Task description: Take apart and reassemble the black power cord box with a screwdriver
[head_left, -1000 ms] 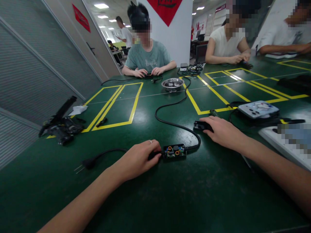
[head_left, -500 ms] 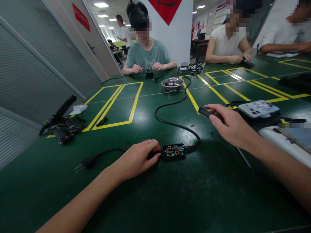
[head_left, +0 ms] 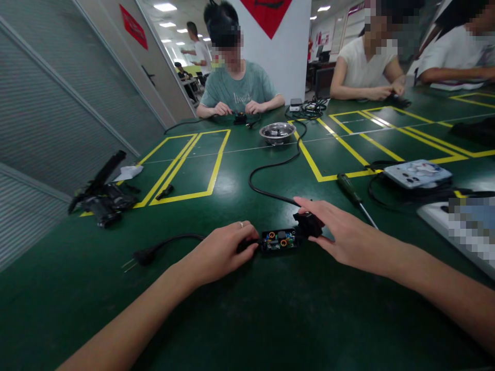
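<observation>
In front of me on the green table lies a small black case (head_left: 281, 240), its top off and a circuit board with copper-ringed coils showing inside. My left hand (head_left: 228, 247) is closed around the black cable at the case's left end. From that hand the cord runs left to a plug (head_left: 144, 256) with metal prongs. My right hand (head_left: 335, 229) grips a black case cover (head_left: 308, 222), tilted just above the right end of the case. Another black cable (head_left: 266, 193) curves away from behind the cover toward the far side.
A screwdriver (head_left: 353, 196) lies beyond my right hand. Further right are a patterned box (head_left: 417, 174) and a white device (head_left: 456, 232). A metal bowl (head_left: 277, 134) holds small parts. Black gear (head_left: 104, 198) lies at the left. Several people sit across the table.
My right hand has moved left and nearer with the black cover, bringing it to the open case. The screwdriver is now uncovered. My left hand stays at the cable.
</observation>
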`<action>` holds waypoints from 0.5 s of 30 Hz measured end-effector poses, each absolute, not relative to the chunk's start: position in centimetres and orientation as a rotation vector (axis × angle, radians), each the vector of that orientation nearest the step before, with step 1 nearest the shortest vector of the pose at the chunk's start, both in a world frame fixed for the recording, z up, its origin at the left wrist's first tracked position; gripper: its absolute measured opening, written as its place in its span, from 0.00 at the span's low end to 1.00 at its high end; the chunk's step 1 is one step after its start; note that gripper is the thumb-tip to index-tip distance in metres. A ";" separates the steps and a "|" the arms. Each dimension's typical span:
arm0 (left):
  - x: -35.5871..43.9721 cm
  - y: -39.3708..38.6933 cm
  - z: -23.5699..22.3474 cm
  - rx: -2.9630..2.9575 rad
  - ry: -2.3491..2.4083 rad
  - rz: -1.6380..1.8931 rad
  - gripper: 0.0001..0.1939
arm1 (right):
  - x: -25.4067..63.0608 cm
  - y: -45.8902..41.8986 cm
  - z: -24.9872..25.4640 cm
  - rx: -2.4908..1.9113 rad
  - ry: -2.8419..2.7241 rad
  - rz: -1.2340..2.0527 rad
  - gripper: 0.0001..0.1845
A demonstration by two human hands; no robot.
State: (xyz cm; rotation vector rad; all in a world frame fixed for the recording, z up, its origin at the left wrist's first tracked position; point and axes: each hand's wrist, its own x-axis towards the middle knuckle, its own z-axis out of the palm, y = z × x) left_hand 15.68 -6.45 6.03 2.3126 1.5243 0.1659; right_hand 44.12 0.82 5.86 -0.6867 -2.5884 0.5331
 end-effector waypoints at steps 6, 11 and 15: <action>15.6 -6.4 6.0 2.330 1.496 0.173 0.09 | 44.1 1.5 6.4 -0.762 -2.442 0.624 0.30; 15.5 -6.4 5.8 2.338 1.489 0.185 0.10 | 44.0 1.6 6.1 -0.779 -2.413 0.843 0.32; 15.5 -6.4 5.7 2.347 1.483 0.190 0.11 | 43.9 1.4 6.0 -0.784 -2.427 0.825 0.33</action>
